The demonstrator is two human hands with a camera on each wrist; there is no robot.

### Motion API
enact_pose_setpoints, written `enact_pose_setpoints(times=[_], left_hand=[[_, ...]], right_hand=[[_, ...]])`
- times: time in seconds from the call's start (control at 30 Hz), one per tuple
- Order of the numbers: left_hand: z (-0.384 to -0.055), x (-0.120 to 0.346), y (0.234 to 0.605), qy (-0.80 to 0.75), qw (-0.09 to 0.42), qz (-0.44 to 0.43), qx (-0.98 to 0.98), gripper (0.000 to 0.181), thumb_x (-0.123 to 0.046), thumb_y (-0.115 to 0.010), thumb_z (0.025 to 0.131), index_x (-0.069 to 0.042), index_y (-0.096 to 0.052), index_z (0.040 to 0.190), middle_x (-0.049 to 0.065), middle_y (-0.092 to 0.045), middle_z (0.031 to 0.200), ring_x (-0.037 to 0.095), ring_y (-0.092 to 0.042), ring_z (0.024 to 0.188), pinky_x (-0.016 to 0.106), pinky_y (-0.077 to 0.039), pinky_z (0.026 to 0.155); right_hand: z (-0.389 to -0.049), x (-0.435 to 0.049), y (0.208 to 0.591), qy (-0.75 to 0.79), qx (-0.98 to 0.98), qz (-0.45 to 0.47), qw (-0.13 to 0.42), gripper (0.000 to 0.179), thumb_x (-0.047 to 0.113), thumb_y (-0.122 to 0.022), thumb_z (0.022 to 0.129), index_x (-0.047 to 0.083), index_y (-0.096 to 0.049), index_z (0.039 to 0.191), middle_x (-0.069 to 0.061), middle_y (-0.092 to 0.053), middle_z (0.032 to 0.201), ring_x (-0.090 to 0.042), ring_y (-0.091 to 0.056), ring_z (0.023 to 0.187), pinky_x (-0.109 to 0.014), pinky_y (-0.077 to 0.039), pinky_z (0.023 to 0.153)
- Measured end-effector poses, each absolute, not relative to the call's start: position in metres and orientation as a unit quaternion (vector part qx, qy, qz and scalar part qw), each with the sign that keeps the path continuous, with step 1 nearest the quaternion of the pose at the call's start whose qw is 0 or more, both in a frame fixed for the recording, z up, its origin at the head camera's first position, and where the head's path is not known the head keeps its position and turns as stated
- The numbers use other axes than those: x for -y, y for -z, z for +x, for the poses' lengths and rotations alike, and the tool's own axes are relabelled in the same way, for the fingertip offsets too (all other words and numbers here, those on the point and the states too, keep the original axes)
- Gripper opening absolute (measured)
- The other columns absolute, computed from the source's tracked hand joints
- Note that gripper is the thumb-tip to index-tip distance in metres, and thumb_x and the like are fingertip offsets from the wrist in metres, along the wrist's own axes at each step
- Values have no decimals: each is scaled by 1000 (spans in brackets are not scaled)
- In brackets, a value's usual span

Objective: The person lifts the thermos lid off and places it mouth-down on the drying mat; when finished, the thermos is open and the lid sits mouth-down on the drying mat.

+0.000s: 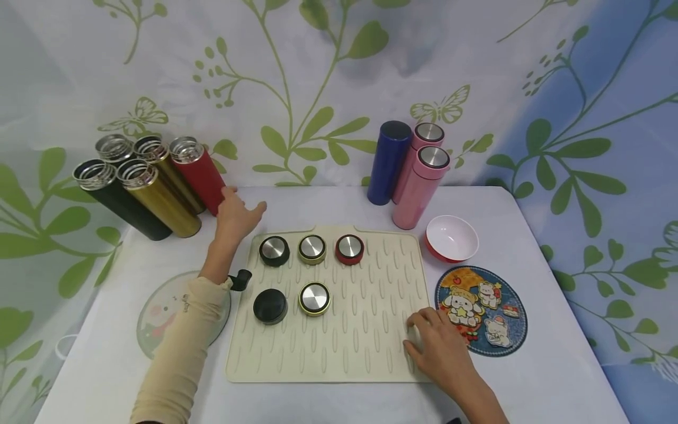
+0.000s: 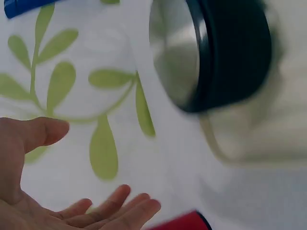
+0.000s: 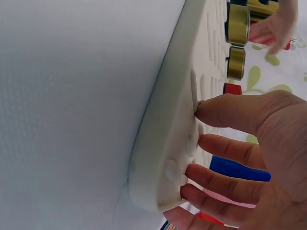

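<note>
My left hand (image 1: 236,217) is beside the red thermos (image 1: 203,176), thumb and fingers spread with nothing between them; whether it touches the bottle I cannot tell. In the left wrist view a dark lid (image 2: 230,52) with a silver top looms close. With loosely bent fingers, my right hand (image 1: 442,353) rests on the right edge of the cream drying mat (image 1: 365,353) and holds nothing. Several thermos lids sit on the mat: a red lid (image 1: 349,249), gold lids (image 1: 315,298) and black ones (image 1: 270,306). Lidless gold (image 1: 168,203) and dark thermoses (image 1: 132,206) stand left of the red one.
A blue thermos (image 1: 389,162) and two pink thermoses (image 1: 418,191) with lids on stand at the back right. Before them is a red bowl (image 1: 452,238) with a white inside. Round placemats lie on both sides: a blue one (image 1: 516,330) and a pale one (image 1: 150,321).
</note>
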State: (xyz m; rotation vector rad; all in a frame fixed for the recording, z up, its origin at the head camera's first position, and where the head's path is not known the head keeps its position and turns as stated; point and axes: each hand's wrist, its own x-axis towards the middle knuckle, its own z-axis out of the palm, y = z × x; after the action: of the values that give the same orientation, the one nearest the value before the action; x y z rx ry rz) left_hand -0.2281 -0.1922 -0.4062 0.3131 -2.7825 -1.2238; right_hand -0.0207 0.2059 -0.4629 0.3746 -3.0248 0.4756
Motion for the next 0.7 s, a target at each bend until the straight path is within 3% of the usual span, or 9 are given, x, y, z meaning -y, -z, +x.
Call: enact_pose_setpoints(times=[0.27,0.7], left_hand=[[-246,126,395,464,29,-31,885,67,-28,-69,93,0,-37,144,25,-56,134,39,-49,128,52,-42,101],[-282,45,398,480,-25,-141,865,68,-26,-72,92,0,-38,145,22,-53,137,37,-48,129,45,-42,103]], right_hand=[[-20,-206,465,-155,980,116,35,33,22,-91,69,14,-70,94,-5,-62,103,-29,-58,96,-45,-51,82],[-17,-209,471,-175,975,120,71,35,19,-92,66,15,-69,93,-3,-61,103,-27,-58,97,-43,-51,80]])
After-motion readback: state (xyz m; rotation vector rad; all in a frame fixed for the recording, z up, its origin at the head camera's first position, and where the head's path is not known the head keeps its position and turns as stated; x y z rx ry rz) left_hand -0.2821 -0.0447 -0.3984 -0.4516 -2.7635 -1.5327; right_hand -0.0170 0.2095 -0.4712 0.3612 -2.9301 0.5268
